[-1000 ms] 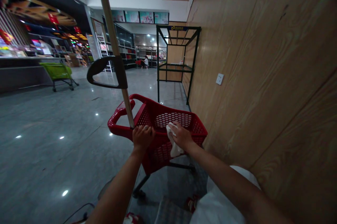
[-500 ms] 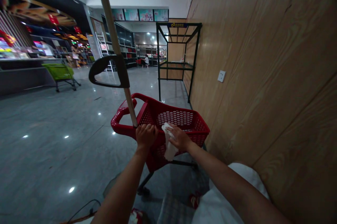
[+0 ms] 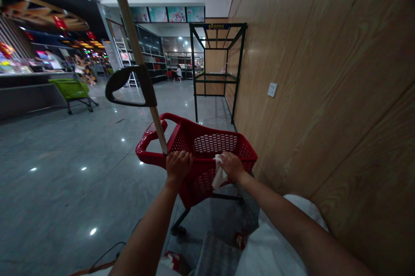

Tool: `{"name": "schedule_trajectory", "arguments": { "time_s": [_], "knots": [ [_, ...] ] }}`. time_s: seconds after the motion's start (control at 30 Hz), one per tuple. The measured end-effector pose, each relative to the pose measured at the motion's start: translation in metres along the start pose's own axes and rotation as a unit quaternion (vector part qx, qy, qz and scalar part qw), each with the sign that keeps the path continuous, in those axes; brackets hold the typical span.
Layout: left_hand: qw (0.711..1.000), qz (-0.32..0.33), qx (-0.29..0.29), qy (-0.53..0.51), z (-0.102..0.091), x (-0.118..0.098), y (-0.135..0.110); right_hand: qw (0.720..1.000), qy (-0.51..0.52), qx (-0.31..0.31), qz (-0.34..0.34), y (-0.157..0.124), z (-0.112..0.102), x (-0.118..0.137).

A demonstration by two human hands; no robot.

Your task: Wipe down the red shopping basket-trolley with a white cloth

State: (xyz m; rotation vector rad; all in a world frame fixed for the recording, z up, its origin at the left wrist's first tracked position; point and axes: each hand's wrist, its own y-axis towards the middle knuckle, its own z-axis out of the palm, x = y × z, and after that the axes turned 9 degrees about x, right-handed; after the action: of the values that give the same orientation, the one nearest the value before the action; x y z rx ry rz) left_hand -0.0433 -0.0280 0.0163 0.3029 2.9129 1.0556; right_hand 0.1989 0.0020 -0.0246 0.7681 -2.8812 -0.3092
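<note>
A red plastic shopping cart with a perforated basket stands on the grey floor beside a wooden wall. My left hand is closed over the near rim of the basket, at the foot of the cart's long pole, which carries a black loop handle. My right hand presses a white cloth against the same rim further right, fingers curled around it.
The wood-panelled wall runs along the right, with a white socket. A black metal shelf frame stands beyond the cart. A green cart is far left near shop counters. A person sits in the distance.
My right hand has slid the cloth to the right along the basket rim. My left hand keeps its grip on the rim, and the view has shifted slightly.
</note>
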Motion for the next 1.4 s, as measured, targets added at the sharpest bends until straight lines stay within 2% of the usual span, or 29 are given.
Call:
{"name": "schedule_trajectory", "arguments": {
  "time_s": [0.07,0.13,0.2,0.3,0.37,0.47,0.53,0.73,0.8,0.9,1.0,1.07,1.13,1.17,1.27,1.4],
  "knots": [
    [1.0,-0.007,-0.016,0.01,0.002,-0.002,0.001,1.0,-0.002,-0.02,0.015,-0.009,0.003,-0.017],
    [0.999,-0.021,-0.035,0.027,0.004,-0.005,0.002,0.999,0.018,-0.04,0.018,-0.009,0.005,-0.015],
    [0.998,-0.032,-0.047,0.037,0.006,-0.009,0.004,0.997,0.05,-0.058,-0.003,0.001,0.006,0.006],
    [0.997,-0.027,-0.045,0.048,0.007,-0.011,0.006,0.99,0.092,-0.09,-0.059,0.028,0.006,0.054],
    [0.998,-0.02,-0.033,0.05,0.007,-0.01,0.007,0.986,0.11,-0.104,-0.064,0.044,0.005,0.082],
    [0.999,-0.006,-0.009,0.041,0.005,-0.004,0.007,0.988,0.108,-0.102,-0.042,0.053,0.004,0.094],
    [0.999,0.004,0.003,0.035,0.004,0.0,0.007,0.991,0.091,-0.085,-0.04,0.046,0.005,0.078],
    [1.0,-0.002,-0.004,0.031,0.005,0.005,0.008,0.999,0.035,-0.033,0.011,0.0,0.013,-0.015],
    [0.999,-0.015,-0.017,0.028,0.008,0.003,0.009,0.998,0.043,-0.045,0.018,-0.007,0.012,-0.025],
    [0.999,-0.041,-0.027,0.014,0.011,-0.001,0.01,0.995,0.075,-0.066,-0.008,0.003,0.009,0.0],
    [0.999,-0.047,-0.02,-0.004,0.012,-0.002,0.01,0.989,0.106,-0.081,-0.064,0.03,0.006,0.053],
    [0.999,-0.041,-0.015,-0.003,0.011,-0.001,0.01,0.986,0.122,-0.089,-0.068,0.047,0.004,0.085],
    [1.0,-0.026,-0.011,0.006,0.009,0.002,0.008,0.987,0.127,-0.087,-0.056,0.055,0.003,0.101],
    [1.0,-0.019,-0.009,0.01,0.007,0.004,0.007,0.988,0.122,-0.081,-0.051,0.054,0.002,0.101],
    [1.0,-0.006,-0.005,0.008,0.004,0.009,0.004,0.994,0.085,-0.052,-0.037,0.035,0.004,0.07],
    [1.0,-0.011,-0.006,0.01,0.003,0.01,0.004,0.999,0.02,-0.012,0.027,-0.008,0.008,-0.007]
  ]
}}
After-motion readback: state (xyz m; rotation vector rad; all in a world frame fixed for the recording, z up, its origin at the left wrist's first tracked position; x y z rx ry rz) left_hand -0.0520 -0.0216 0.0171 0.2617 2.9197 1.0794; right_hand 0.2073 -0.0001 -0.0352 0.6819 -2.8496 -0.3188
